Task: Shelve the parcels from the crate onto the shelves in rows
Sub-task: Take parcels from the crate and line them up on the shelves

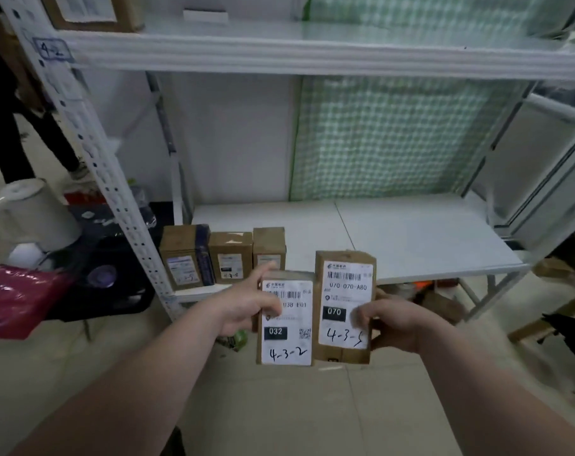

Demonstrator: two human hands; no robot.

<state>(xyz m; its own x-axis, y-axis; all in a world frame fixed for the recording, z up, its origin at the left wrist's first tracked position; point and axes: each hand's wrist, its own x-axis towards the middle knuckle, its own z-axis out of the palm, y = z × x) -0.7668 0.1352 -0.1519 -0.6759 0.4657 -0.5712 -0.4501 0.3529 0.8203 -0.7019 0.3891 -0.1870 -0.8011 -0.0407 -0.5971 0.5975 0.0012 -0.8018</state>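
My left hand (246, 304) grips a small brown parcel (287, 337) whose white label reads 032 and 4-3-2. My right hand (398, 319) holds a taller brown parcel (345, 291) labelled 070 and 4-3-5. Both parcels are upright, side by side and touching, held in front of the lower shelf (394, 238). Three brown parcels (184, 255) (230, 256) (269, 246) stand in a row at that shelf's front left corner. The crate is not in view.
The white upper shelf (312, 54) carries a brown box (88, 11) at its far left, above a post tag reading 4-2. Left of the rack are a white roll (33, 212), a red bag (19, 297) and black items. Cardboard lies under the shelf at right.
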